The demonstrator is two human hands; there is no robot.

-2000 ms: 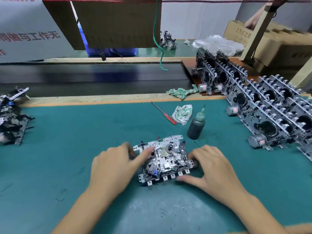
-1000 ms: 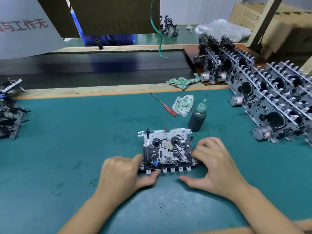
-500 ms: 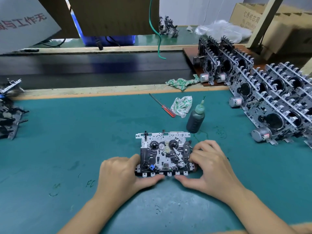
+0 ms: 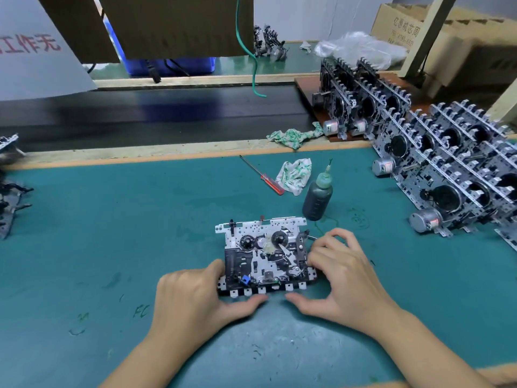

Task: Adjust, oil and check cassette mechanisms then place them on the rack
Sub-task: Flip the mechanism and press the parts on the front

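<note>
centre frame: silver-and-black metal cassette mechanism (image 4: 267, 254) flat on teal mat (image 4: 112, 233), gripped at both ends by left hand (image 4: 195, 298) and right hand (image 4: 340, 278); apparently mid-check. likely next: dark plastic oil bottle (image 4: 317, 196) just behind.

I see both my forearms bare, no sleeves, no gloves. My left hand (image 4: 193, 301) and right hand (image 4: 344, 284) carry no rings or watch; short plain nails.
</note>
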